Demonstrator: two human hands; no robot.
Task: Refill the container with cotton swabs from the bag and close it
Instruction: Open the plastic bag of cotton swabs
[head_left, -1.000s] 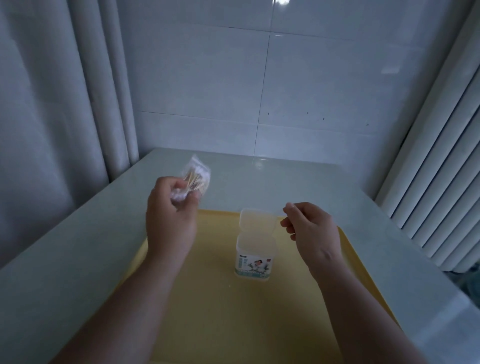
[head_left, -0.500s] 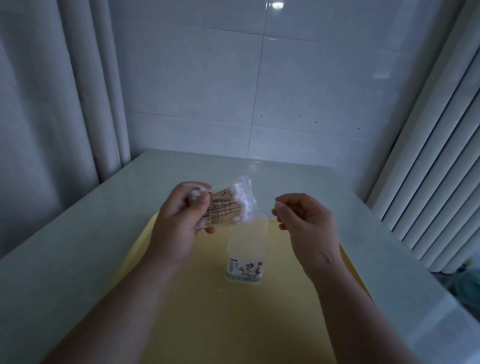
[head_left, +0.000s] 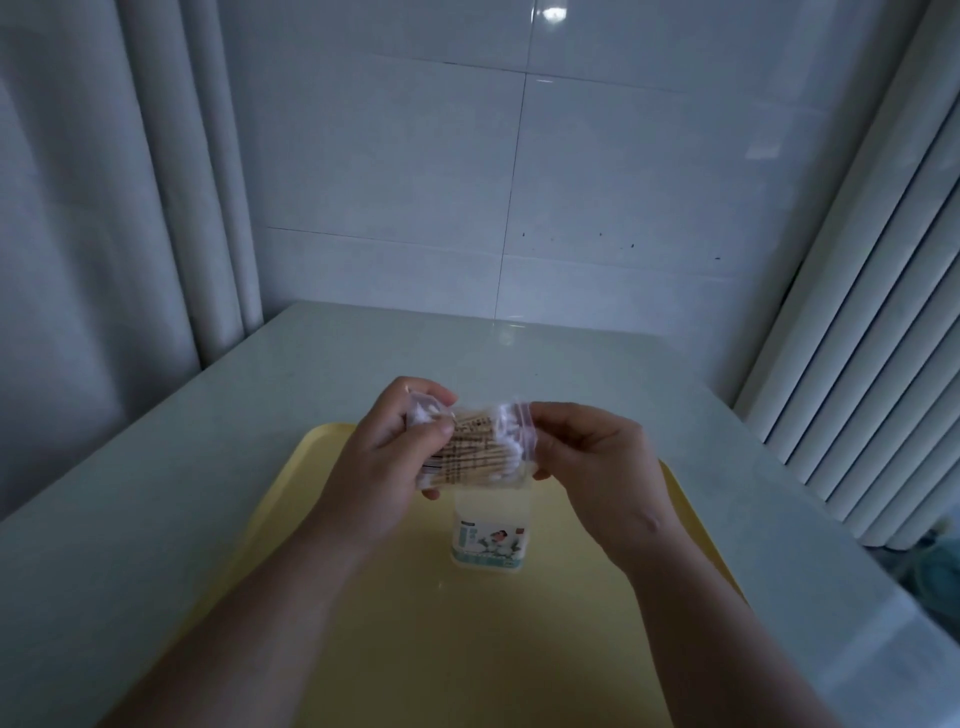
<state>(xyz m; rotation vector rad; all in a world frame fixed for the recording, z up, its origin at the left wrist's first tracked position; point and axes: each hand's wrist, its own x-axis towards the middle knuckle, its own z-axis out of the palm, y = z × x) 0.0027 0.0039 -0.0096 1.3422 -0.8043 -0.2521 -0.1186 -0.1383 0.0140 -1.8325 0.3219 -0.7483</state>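
The bag (head_left: 478, 447) of cotton swabs (head_left: 483, 451) is held in the air directly above the container (head_left: 491, 530), lying roughly level between the two hands. Its left end is gripped by the left hand (head_left: 387, 457), thumb on the near face and fingers curled behind, while the right end, where a reddish strip is seen, is pinched by the fingertips of the right hand (head_left: 587, 457). This two-ended hold is judged to be a preparation for opening the bag at the strip, which looks like its seal; positioning over the container would let the swabs fall straight in. The swabs are seen through the clear film as a bundle of pale wooden sticks with white tips. Dark printing is carried across the film, but it is too blurred to be read. The container stands upright on the yellow tray (head_left: 519, 649), its top hidden behind the bag, so the state of its lid cannot be told. A label with a small illustration and a teal band is borne on its front; no word on it can be made out. The tray rests on a pale table (head_left: 156, 493).
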